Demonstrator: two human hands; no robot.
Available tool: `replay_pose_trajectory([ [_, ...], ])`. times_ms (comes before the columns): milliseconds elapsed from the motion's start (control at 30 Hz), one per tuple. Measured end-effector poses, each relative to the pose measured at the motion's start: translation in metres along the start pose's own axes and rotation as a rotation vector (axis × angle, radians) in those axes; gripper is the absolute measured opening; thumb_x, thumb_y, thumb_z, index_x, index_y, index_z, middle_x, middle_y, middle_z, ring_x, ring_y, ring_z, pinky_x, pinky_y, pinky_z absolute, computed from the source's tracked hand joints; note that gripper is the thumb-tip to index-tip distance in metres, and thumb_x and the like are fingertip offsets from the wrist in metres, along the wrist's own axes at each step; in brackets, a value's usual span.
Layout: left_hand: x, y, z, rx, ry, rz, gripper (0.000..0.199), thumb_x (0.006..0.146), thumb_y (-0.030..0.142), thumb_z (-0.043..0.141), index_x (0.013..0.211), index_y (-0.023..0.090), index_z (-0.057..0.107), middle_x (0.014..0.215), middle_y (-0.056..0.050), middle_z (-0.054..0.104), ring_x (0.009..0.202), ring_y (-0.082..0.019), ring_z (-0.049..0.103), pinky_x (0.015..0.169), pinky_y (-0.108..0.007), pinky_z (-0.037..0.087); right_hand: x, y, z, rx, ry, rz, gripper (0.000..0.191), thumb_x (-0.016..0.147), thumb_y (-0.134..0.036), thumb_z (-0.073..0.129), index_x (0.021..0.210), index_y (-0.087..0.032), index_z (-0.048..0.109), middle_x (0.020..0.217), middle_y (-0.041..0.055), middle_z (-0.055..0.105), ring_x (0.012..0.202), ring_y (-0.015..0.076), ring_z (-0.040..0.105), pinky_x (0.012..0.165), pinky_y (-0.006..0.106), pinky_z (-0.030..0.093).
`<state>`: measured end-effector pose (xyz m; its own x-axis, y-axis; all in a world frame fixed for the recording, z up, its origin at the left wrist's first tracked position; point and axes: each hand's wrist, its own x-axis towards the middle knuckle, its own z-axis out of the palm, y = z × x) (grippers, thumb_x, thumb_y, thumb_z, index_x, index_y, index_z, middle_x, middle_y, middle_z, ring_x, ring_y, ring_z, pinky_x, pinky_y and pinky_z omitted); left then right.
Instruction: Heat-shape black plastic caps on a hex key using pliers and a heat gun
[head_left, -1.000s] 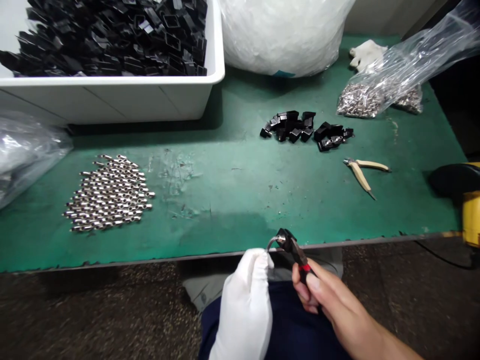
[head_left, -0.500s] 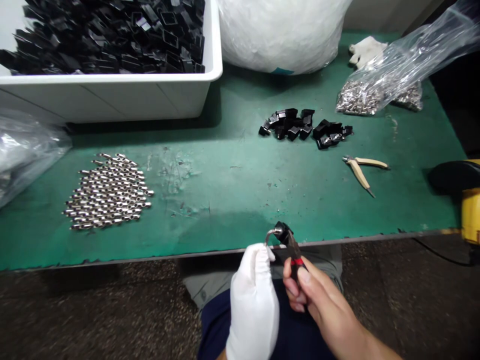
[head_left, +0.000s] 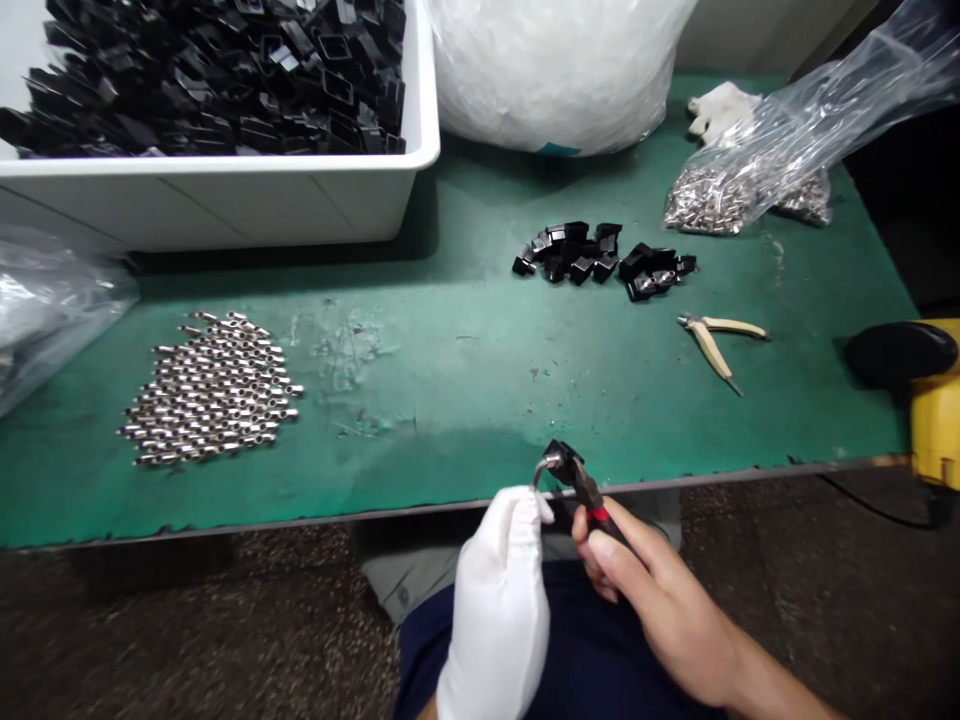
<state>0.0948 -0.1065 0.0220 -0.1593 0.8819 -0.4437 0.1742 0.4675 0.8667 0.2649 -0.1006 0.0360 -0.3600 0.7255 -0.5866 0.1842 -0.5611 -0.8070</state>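
My left hand point(head_left: 496, 605), in a white glove, is raised at the green mat's near edge, its fingertips pinching a thin curved metal piece point(head_left: 541, 472). That piece joins a small black plastic part point(head_left: 564, 463). My bare right hand point(head_left: 652, 600) is shut on small pliers point(head_left: 592, 502) with a red band on the dark handle. Their jaws reach the black part, though the exact grip is hard to see. My fingers hide most of the handles.
A white bin point(head_left: 210, 205) of black parts stands at the back left. A heap of metal tubes point(head_left: 210, 390) lies on the green mat point(head_left: 450, 400). Black parts point(head_left: 600, 258), cream-handled pliers point(head_left: 712, 345) and a bag of metal pieces point(head_left: 709, 200) lie to the right.
Both hands have shifted only slightly, and the black part stays between them. My right hand's fingers have changed position on the pliers. The whole view has drifted a little.
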Motion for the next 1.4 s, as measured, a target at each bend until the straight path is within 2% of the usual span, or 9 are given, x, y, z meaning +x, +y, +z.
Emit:
replay_pose_trajectory([
  [100,0.004,0.004,-0.007,0.035,-0.016,-0.003,0.026,0.101,0.041,0.044,0.089,0.022,0.058,0.085,-0.001,0.065,0.078,-0.016,0.063,0.077,-0.027,0.052,0.002,-0.007,-0.009,-0.220,0.019,-0.030,0.026,0.108,-0.047,0.045,0.102,-0.023,0.053,0.096,0.0008,0.056,0.088,0.0178,0.050,0.081,0.029,0.039],
  [200,0.012,0.013,-0.013,0.149,-0.097,0.071,0.029,0.104,0.039,0.039,0.090,0.022,0.058,0.085,0.000,0.063,0.078,-0.015,0.060,0.077,-0.026,0.048,0.005,-0.015,-0.020,-0.368,0.020,-0.052,0.024,0.109,-0.042,0.043,0.098,-0.022,0.052,0.103,0.0026,0.062,0.098,0.0207,0.053,0.085,0.031,0.038],
  [400,0.033,0.025,-0.018,0.356,-0.189,0.184,0.029,0.106,0.036,0.036,0.094,0.023,0.058,0.083,0.002,0.064,0.071,-0.014,0.058,0.071,-0.027,0.043,0.011,-0.034,-0.044,-0.630,0.000,-0.043,0.027,0.110,-0.040,0.038,0.091,-0.024,0.048,0.084,-0.0022,0.059,0.078,0.0170,0.052,0.072,0.031,0.037],
  [567,0.047,0.023,-0.019,0.529,-0.236,0.285,0.024,0.106,0.031,0.036,0.100,0.024,0.059,0.087,0.000,0.069,0.072,-0.017,0.065,0.068,-0.029,0.041,0.019,-0.043,-0.061,-0.807,-0.044,-0.029,0.019,0.108,-0.034,0.040,0.093,-0.026,0.047,0.079,-0.0048,0.057,0.069,0.0156,0.049,0.065,0.030,0.035],
  [667,0.055,0.021,-0.021,0.643,-0.278,0.299,0.024,0.106,0.030,0.036,0.102,0.023,0.059,0.080,0.000,0.069,0.065,-0.018,0.065,0.064,-0.030,0.040,0.023,-0.044,-0.068,-0.888,-0.070,-0.009,0.014,0.106,-0.028,0.043,0.092,-0.026,0.046,0.077,-0.0054,0.057,0.066,0.0155,0.047,0.063,0.030,0.035],
  [800,0.062,0.022,-0.026,0.817,-0.362,0.321,0.024,0.106,0.031,0.036,0.103,0.023,0.058,0.073,-0.001,0.069,0.062,-0.020,0.066,0.060,-0.031,0.035,0.023,-0.046,-0.075,-0.974,-0.112,0.028,0.011,0.103,-0.025,0.048,0.092,-0.026,0.047,0.077,-0.0045,0.057,0.064,0.0161,0.047,0.062,0.031,0.033],
  [1000,0.075,0.043,-0.032,1.069,-0.467,0.395,0.026,0.105,0.033,0.035,0.096,0.024,0.057,0.060,0.001,0.061,0.051,-0.020,0.058,0.053,-0.031,0.024,0.022,-0.052,-0.081,-1.149,-0.142,0.058,0.005,0.101,-0.025,0.049,0.097,-0.026,0.050,0.082,-0.0016,0.061,0.067,0.0182,0.056,0.062,0.032,0.035],
  [1200,0.085,0.048,-0.036,1.167,-0.480,0.473,0.033,0.106,0.041,0.030,0.103,0.026,0.059,0.062,-0.001,0.062,0.047,-0.018,0.051,0.052,-0.030,0.017,0.022,-0.056,-0.082,-1.254,-0.121,0.026,0.002,0.099,-0.025,0.050,0.098,-0.025,0.049,0.082,-0.0006,0.062,0.069,0.0196,0.058,0.058,0.030,0.033],
  [1400,0.094,0.045,-0.040,1.208,-0.565,0.525,0.037,0.106,0.043,0.026,0.105,0.026,0.059,0.063,0.000,0.059,0.045,-0.017,0.044,0.052,-0.031,0.016,0.024,-0.068,-0.080,-1.368,-0.141,0.025,0.007,0.096,-0.024,0.051,0.092,-0.024,0.046,0.074,-0.0004,0.059,0.058,0.0178,0.050,0.051,0.028,0.026],
])
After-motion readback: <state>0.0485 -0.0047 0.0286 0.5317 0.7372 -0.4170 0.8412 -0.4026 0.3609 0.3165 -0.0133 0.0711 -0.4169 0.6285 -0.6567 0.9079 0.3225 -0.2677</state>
